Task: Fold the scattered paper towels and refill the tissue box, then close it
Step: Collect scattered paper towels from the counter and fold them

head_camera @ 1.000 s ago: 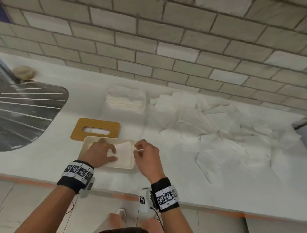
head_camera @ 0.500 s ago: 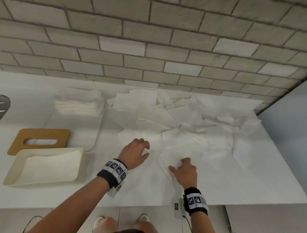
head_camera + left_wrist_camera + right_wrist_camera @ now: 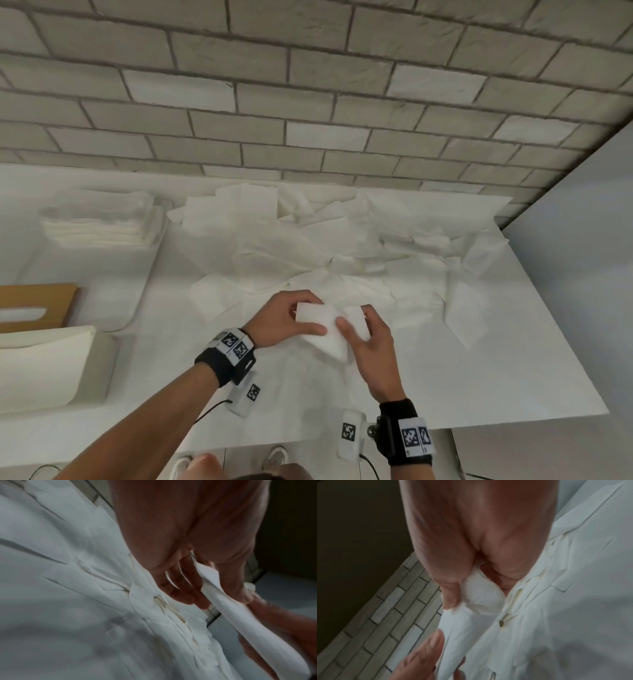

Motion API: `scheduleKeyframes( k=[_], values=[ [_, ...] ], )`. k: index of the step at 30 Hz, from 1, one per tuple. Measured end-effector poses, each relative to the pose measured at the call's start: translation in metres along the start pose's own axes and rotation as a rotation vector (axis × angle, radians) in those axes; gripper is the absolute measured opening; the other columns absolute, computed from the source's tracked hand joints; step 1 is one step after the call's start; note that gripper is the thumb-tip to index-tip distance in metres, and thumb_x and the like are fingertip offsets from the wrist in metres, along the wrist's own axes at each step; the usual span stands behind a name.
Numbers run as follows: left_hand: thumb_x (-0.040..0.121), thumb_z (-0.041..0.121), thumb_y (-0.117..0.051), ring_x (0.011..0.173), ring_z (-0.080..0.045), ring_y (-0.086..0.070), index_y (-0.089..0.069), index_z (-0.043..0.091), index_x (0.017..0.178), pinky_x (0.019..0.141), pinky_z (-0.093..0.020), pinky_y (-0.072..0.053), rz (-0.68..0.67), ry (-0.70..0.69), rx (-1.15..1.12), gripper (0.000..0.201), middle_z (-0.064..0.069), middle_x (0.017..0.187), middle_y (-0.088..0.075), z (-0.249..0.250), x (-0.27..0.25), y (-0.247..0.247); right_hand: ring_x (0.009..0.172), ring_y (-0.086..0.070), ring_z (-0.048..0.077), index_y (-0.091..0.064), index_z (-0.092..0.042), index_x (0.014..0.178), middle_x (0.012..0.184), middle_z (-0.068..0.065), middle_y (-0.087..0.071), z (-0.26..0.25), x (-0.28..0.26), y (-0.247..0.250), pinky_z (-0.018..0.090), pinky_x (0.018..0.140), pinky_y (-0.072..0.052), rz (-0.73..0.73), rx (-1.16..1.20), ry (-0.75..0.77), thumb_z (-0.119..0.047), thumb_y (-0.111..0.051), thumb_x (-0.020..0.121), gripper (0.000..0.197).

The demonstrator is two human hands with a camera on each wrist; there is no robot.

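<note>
Both hands, the left hand (image 3: 281, 320) and right hand (image 3: 371, 342), pinch one towel (image 3: 323, 325) between them, lifted near the counter's (image 3: 513, 359) front edge, before the scattered pile (image 3: 325, 240).

Both forearms extend forward, each with a black wrist band carrying printed markers. The left hand (image 3: 284, 320) pinches a paper towel (image 3: 330, 327) between its thumb on top and its curled fingers (image 3: 185, 588) beneath. The right hand (image 3: 371, 342) meets it from the right, thumb and fingers closed on the same sheet.
</note>
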State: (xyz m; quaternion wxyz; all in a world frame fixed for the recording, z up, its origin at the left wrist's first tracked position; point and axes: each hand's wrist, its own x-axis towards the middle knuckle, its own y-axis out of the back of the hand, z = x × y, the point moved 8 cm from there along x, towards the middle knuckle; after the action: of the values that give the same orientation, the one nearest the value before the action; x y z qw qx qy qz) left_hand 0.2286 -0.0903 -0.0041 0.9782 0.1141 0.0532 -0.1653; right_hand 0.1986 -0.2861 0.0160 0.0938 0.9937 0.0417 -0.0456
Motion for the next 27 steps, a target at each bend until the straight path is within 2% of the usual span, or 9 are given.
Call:
scheduleKeyframes(
  k=[5, 7, 9, 11, 13, 16, 21, 25, 27],
  values=[
    [0.084, 0.017, -0.09, 0.084, -0.016, -0.076, -0.079, 0.013, 0.095, 0.078, -0.029, -0.058, 0.244, 0.053, -0.114, 0.016, -0.005, 0.092, -0.081, -0.014, -0.017, 0.03, 0.078, -0.059, 0.021, -0.058, -0.013, 0.081, 0.082, 0.011, -0.065, 0.025, 0.021, 0.001, 0.04, 0.074, -0.045, 0.051, 0.094, -0.067, -0.038, -0.076, 0.102, 0.036],
    [0.088, 0.025, -0.086, 0.08, -0.017, -0.074, -0.078, 0.015, 0.094, 0.077, -0.03, -0.056, 0.332, 0.067, -0.1, 0.014, -0.008, 0.088, -0.08, -0.023, -0.026, 0.044, 0.071, -0.043, 0.016, -0.047, -0.017, 0.075, 0.071, 0.002, -0.047, 0.044, 0.027, -0.003, 0.035, 0.07, -0.037, 0.073, 0.068, -0.108, -0.037, -0.076, 0.101, 0.044],
    [0.085, 0.027, -0.086, 0.085, -0.02, -0.074, -0.077, 0.015, 0.088, 0.083, -0.031, -0.057, 0.421, 0.068, -0.138, 0.015, -0.009, 0.093, -0.081, -0.023, -0.04, 0.057, 0.065, -0.044, 0.016, -0.046, -0.019, 0.074, 0.068, -0.003, -0.045, 0.067, 0.033, -0.006, 0.035, 0.066, -0.047, 0.074, -0.057, -0.198, -0.037, -0.077, 0.099, 0.043],
    [0.085, 0.016, -0.084, 0.099, -0.023, -0.077, -0.077, 0.008, 0.09, 0.09, -0.03, -0.059, 0.467, 0.02, -0.22, 0.012, -0.009, 0.106, -0.081, -0.012, -0.056, 0.068, 0.065, -0.061, 0.017, -0.056, -0.016, 0.082, 0.072, -0.005, -0.061, 0.079, 0.037, -0.017, 0.037, 0.067, -0.061, -0.041, -0.258, -0.245, -0.036, -0.077, 0.099, 0.033],
    [0.087, 0.01, -0.08, 0.1, -0.023, -0.078, -0.073, -0.002, 0.094, 0.089, -0.03, -0.061, 0.485, -0.021, -0.253, 0.015, -0.009, 0.109, -0.081, 0.006, -0.071, 0.078, 0.079, -0.068, 0.017, -0.058, -0.019, 0.094, 0.086, -0.006, -0.068, 0.071, 0.046, -0.023, 0.036, 0.071, -0.058, -0.077, -0.613, -0.157, -0.042, -0.072, 0.101, 0.027],
    [0.086, 0.011, -0.079, 0.079, -0.009, -0.072, -0.07, 0.0, 0.091, 0.072, -0.018, -0.056, 0.606, -0.104, -0.225, 0.015, 0.001, 0.085, -0.079, 0.033, -0.094, 0.102, 0.093, -0.063, 0.019, -0.054, -0.023, 0.109, 0.109, -0.006, -0.061, 0.041, 0.066, -0.041, 0.038, 0.079, -0.055, -0.044, -0.79, 0.057, -0.039, -0.072, 0.098, 0.027],
    [0.093, 0.012, -0.077, 0.071, -0.005, -0.07, -0.069, 0.002, 0.104, 0.068, -0.019, -0.057, 0.838, -0.137, -0.202, 0.017, 0.003, 0.076, -0.078, 0.05, -0.119, 0.138, 0.104, -0.066, 0.029, -0.047, -0.014, 0.138, 0.128, 0.005, -0.058, 0.049, 0.093, -0.104, 0.035, 0.082, -0.051, -0.345, -1.093, 0.218, -0.021, -0.071, 0.09, 0.054],
    [0.095, 0.018, -0.077, 0.078, -0.019, -0.076, -0.063, 0.017, 0.115, 0.071, -0.036, -0.059, 0.894, -0.055, -0.109, 0.025, -0.005, 0.086, -0.081, 0.036, -0.131, 0.154, 0.09, -0.068, 0.03, -0.062, -0.01, 0.108, 0.102, 0.007, -0.069, 0.053, 0.117, -0.096, 0.034, 0.071, -0.047, -0.256, -1.025, 0.22, -0.014, -0.06, 0.103, 0.007],
    [0.098, 0.014, -0.074, 0.08, -0.023, -0.078, -0.057, 0.023, 0.124, 0.068, -0.038, -0.059, 0.867, -0.062, -0.05, 0.032, -0.005, 0.09, -0.081, 0.032, -0.133, 0.156, 0.083, -0.07, 0.024, -0.068, -0.011, 0.095, 0.088, 0.005, -0.073, 0.053, 0.129, -0.082, 0.032, 0.073, -0.053, -0.222, -0.837, 0.156, -0.019, -0.071, 0.102, 0.012]
  ],
)
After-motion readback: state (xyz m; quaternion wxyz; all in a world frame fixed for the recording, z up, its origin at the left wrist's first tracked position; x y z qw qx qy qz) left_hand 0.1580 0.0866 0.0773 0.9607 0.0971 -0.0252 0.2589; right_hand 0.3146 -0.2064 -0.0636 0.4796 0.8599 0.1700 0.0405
